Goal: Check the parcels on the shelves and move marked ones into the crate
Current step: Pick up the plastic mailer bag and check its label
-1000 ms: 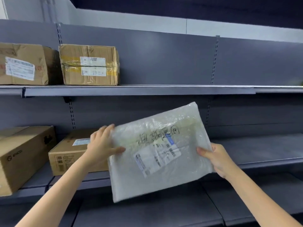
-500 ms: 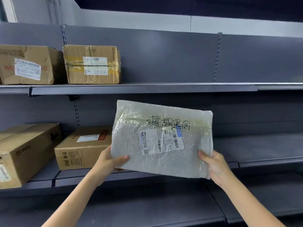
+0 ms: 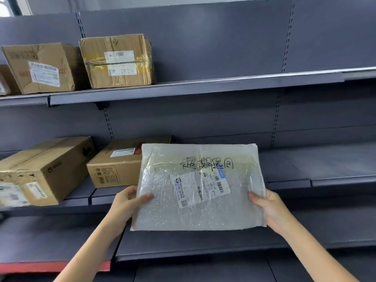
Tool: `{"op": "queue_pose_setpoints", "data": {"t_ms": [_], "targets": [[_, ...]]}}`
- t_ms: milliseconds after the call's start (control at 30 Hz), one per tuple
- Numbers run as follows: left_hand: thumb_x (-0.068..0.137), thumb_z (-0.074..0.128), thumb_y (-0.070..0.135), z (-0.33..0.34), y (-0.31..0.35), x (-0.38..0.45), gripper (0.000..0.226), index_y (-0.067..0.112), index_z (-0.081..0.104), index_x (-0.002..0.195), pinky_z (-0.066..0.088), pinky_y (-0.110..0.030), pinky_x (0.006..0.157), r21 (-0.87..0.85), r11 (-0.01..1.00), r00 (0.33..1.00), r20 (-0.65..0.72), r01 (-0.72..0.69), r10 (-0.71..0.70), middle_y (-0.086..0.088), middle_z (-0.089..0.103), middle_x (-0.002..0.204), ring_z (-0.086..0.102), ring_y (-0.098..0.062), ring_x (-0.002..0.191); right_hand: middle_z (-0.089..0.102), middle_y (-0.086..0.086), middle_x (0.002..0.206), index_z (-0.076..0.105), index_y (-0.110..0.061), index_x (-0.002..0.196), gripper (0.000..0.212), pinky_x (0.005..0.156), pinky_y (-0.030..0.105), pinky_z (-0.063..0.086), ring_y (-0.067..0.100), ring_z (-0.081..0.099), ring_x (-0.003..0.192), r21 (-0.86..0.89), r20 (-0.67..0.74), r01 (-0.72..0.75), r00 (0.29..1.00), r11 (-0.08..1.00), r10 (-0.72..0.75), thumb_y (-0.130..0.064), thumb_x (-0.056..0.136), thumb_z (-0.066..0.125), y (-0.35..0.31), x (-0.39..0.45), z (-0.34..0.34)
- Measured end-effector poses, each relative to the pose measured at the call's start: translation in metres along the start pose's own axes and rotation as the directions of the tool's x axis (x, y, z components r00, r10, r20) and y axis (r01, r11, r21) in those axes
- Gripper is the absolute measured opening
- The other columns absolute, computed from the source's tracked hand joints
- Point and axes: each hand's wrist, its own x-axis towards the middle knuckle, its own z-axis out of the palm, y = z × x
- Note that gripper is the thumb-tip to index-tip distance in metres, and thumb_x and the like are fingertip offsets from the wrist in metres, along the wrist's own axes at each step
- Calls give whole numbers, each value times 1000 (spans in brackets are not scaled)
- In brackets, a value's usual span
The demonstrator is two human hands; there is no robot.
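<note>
The person holds a flat, see-through bubble-wrap parcel (image 3: 200, 187) up in front of the middle shelf (image 3: 317, 176). It has black handwriting and a white label. The left hand (image 3: 128, 202) pinches its left edge, and the right hand (image 3: 268, 208) pinches its right edge.

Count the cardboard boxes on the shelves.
5, perhaps more beyond the left edge. Upper shelf: a sliver of brown cardboard box at the left edge, a dented box, a tape-wrapped box. Middle shelf: a long box and a smaller box.
</note>
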Motion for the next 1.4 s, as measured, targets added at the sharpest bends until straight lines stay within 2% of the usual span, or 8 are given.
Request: {"op": "queue_pose_setpoints", "data": {"t_ms": [200,333,467,633,833,1133,1333,1400], "targets": [[34,90,49,-2,-27,-30,91,6,62,109,55,-44,74,-25,984,981,78,177,-175,-18,71,100,69,-36,89,73,11,83,64,0,98,40,59,31,57,22,71,71,10,80,-232,970,973,230,-19,63,69,43,-10,-2],[63,81,26,-11,-62,-39,62,-2,58,114,53,-47,78,-94,949,954,12,301,-301,-22,70,100,68,-39,87,71,16,96,63,-1,106,74,66,35,57,26,70,80,18,39,-355,934,935,354,-32,45,90,70,-22,0],[75,68,15,-31,-97,-45,37,0,59,107,55,-46,73,-211,889,908,-22,406,-419,-20,72,93,69,-37,79,71,13,86,74,-5,87,51,55,29,56,23,71,71,299,69,-375,925,877,373,-32,46,88,84,-42,11],[70,73,15,-32,-148,-53,51,2,57,117,51,-52,85,-437,768,861,30,468,-508,-23,68,107,65,-42,96,69,19,105,70,-3,105,80,72,49,57,34,68,94,512,-21,-313,926,800,376,-40,37,90,115,-62,44],[70,72,5,-27,-186,-74,55,2,54,122,56,-41,67,-501,627,776,160,596,-610,-22,67,110,68,-36,91,72,15,94,62,-9,105,36,76,43,50,31,66,90,433,-91,-503,801,748,592,-16,71,65,198,-79,164],[69,73,3,-162,-219,-32,56,3,49,120,55,-33,56,-373,683,750,54,628,-659,-17,63,105,67,-24,70,74,3,83,64,-9,97,51,67,37,53,18,71,74,194,-225,-513,807,836,547,-14,50,82,232,-72,191],[70,76,16,-151,-236,-52,38,7,62,105,57,-41,76,261,696,587,390,669,-710,-14,71,96,69,-30,83,74,12,80,65,-3,97,88,57,32,56,25,71,69,130,-310,-594,736,794,602,-30,18,95,254,-80,155],[75,73,5,-136,-257,-67,24,3,62,96,55,-28,58,278,686,610,317,672,-726,-2,71,71,67,-15,64,73,13,82,63,-2,104,75,54,30,55,25,70,68,115,-385,-591,714,798,585,-27,39,92,270,-88,146]]}}
